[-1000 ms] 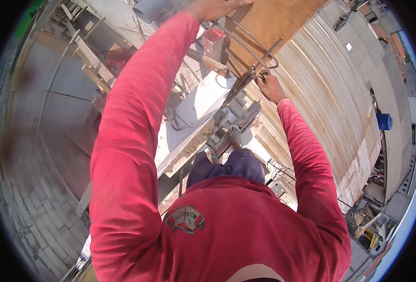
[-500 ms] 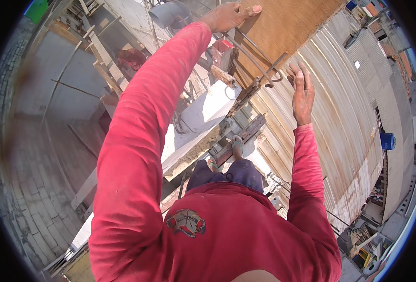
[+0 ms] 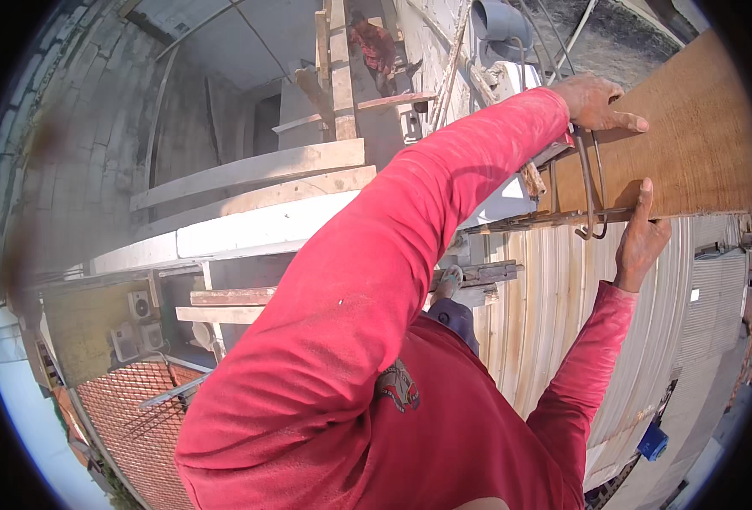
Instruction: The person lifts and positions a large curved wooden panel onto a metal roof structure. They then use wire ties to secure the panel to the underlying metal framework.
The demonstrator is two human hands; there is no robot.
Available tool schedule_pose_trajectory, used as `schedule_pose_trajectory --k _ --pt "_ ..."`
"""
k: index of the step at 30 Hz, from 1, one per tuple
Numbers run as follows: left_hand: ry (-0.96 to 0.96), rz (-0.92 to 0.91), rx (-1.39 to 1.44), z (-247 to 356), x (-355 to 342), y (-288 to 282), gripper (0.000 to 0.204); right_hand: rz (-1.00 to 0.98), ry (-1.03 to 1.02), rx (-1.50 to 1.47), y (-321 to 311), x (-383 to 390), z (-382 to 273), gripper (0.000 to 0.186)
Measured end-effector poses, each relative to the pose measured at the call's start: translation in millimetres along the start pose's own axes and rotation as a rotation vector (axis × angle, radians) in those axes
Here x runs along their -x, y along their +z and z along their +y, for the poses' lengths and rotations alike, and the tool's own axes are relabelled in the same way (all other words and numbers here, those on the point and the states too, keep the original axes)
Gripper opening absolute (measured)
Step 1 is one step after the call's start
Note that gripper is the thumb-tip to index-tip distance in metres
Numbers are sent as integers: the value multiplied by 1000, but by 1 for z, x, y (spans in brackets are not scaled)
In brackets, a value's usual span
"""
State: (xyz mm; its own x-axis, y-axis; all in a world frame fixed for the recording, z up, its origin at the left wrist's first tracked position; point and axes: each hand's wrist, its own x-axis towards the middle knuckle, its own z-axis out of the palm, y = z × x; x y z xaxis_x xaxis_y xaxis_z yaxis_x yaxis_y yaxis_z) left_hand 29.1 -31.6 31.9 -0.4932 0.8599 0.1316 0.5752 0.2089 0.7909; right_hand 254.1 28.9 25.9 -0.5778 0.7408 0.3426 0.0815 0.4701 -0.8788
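- Right hand (image 3: 639, 242) at the near edge of the brown wooden board (image 3: 699, 127), thumb raised against its face; other fingers partly curled, tips out of sight. Firmness of hold: can't tell.
- Half a second ago this hand was held off in the air, fingers spread; now it meets the board.
- Left hand (image 3: 593, 100) over the board's left part, as before, thumb stretched out across it; whether the fingers grip: can't tell. Board now has both hands at it, so it looks better steadied.
- View has swung round; board now sits toward the upper right, its far right end cut off by the dark rim.
- Bent metal rods (image 3: 587, 174) cross the board's left part, hooked ends past its near edge; upper ends lost behind the left hand.
- Corrugated roofing (image 3: 563, 280) below the board; grey pipe (image 3: 501, 20) up and left of it.
- Farther left of the board, a reddish shape (image 3: 374, 47), too unclear to name.
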Motion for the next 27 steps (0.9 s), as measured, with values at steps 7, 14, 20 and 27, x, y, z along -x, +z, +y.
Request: schedule_pose_trajectory --k 7,14,20,27 --pt "223 757 271 20 139 18 56 48 -116 89 -4 10 -5 42" --pt "-249 483 -41 -29 304 -46 21 1 -209 190 -11 -7 8 40" --pt "-482 -446 -138 -36 381 -19 27 -12 -124 275 -18 -13 7 43" --pt "-891 -781 -157 -161 447 114 41 -44 -230 216 -10 -9 12 37"
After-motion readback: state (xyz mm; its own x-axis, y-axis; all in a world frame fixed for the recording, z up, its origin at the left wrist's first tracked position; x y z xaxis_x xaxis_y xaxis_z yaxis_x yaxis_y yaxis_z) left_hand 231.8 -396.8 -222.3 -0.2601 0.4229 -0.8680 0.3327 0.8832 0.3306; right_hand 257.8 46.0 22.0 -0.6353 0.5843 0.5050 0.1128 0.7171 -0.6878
